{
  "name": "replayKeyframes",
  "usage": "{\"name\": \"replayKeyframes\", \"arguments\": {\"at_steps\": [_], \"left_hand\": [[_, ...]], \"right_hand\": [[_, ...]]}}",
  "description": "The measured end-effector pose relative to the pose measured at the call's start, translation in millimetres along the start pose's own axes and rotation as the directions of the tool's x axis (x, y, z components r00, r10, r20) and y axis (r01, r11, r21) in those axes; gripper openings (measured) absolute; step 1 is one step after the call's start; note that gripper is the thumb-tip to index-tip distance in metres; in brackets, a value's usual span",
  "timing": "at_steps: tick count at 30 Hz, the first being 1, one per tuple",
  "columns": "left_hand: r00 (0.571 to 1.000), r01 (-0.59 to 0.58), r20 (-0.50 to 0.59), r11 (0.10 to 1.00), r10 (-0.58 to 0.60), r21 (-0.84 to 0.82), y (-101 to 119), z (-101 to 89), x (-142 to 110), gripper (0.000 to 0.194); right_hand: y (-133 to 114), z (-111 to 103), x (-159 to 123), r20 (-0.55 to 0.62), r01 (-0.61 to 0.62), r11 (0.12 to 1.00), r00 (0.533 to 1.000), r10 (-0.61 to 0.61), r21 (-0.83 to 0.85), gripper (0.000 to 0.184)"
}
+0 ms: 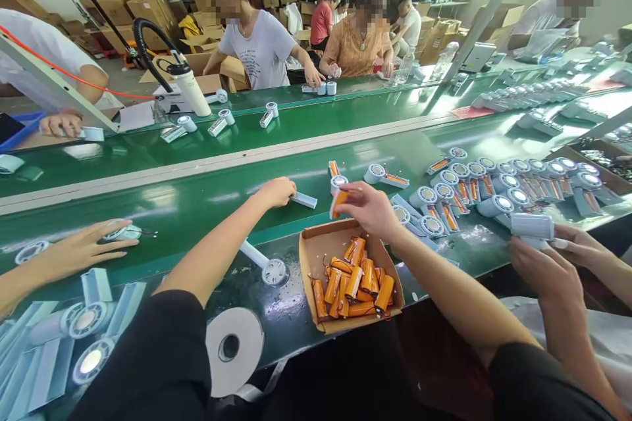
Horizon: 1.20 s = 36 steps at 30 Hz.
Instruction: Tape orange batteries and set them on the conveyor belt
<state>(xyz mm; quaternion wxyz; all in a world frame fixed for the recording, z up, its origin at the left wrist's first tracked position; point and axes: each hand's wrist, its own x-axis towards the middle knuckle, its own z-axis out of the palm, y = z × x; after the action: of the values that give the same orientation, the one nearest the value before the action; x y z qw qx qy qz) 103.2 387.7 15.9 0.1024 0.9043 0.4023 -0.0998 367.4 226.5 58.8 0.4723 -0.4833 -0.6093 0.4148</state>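
Orange battery [338,202], pinched by the right hand [369,206] near the cardboard tray [316,237], should feel firm, dense, best held by its sides; the left hand [277,193] grips what seems a fan handle [305,200].

Nothing can be read — the print [253,58] on the white T-shirt [272,36] is too small and blurred.

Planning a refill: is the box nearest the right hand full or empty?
Partly full: orange cells lie heaped in the box, with bare cardboard visible toward its far side.
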Motion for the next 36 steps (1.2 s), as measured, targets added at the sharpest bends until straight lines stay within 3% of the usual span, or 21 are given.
{"name": "replayKeyframes", "arguments": {"at_steps": [3, 5, 8, 13, 18, 23, 31, 36], "left_hand": [[0.999, -0.027, 0.019, 0.998, 0.028, -0.055, 0.0, -4.7, 3.2, 0.01], [0.999, -0.025, 0.018, 0.995, 0.027, -0.097, -0.6, -7.9, 5.1, 0.018], [1.0, 0.009, -0.003, 0.988, -0.01, -0.157, -0.8, -9.6, 6.2, 0.027], [0.993, 0.091, -0.055, 0.962, -0.109, -0.259, 3.6, -6.2, 8.4, 0.033], [0.966, 0.175, -0.117, 0.918, -0.229, -0.356, 15.4, 0.3, 15.4, 0.037], [0.938, 0.229, -0.153, 0.888, -0.31, -0.399, 27.6, 5.8, 23.8, 0.038], [0.923, 0.209, -0.199, 0.864, -0.329, -0.459, 35.6, 9.3, 30.7, 0.037], [0.91, 0.221, -0.21, 0.849, -0.356, -0.48, 40.1, 12.5, 35.1, 0.037]], "right_hand": [[12.5, 33.6, 58.0, 0.127, 0.024, 0.888, 0.991, 0.039, -0.459, 0.032], [19.5, 49.7, 80.4, 0.165, 0.049, 0.774, 0.984, 0.072, -0.631, 0.028], [26.4, 59.6, 91.9, 0.188, 0.071, 0.682, 0.977, 0.1, -0.728, 0.024], [31.0, 57.9, 89.9, 0.256, 0.14, 0.502, 0.951, 0.171, -0.854, 0.026], [32.4, 61.1, 91.4, 0.309, 0.21, 0.354, 0.917, 0.251, -0.911, 0.035], [31.3, 64.5, 97.6, 0.332, 0.246, 0.295, 0.898, 0.289, -0.923, 0.042], [32.9, 40.3, 89.0, 0.297, 0.218, 0.269, 0.906, 0.301, -0.938, 0.038], [31.3, 55.9, 98.6, 0.369, 0.283, 0.268, 0.853, 0.369, -0.921, 0.04]]}}
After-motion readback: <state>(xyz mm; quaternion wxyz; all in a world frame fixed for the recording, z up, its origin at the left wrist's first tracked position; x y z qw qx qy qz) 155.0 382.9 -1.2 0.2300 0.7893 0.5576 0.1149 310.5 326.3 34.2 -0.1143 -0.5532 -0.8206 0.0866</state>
